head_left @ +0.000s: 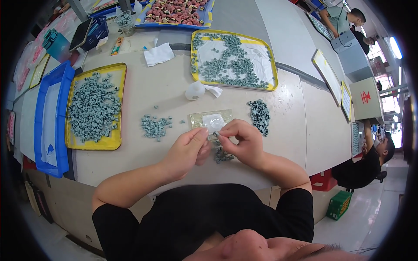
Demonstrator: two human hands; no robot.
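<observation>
Head view: our right grip (pixel 243 141) pinches a piece (pixel 215 134); left grip (pixel 187 148), can't tell; piles (pixel 260 118) either side, likely midway.

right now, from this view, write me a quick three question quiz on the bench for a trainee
1. Multiple choice. The shallow tray of grey-green pieces just right of the blue tray has a rim that is: A) red; B) yellow; C) black.

2. True or false. The tray of reddish pieces lies farther away than the right hand.

3. Short answer. What is in the right hand's grip?

Key:
1. B
2. True
3. A small greyish piece
</observation>
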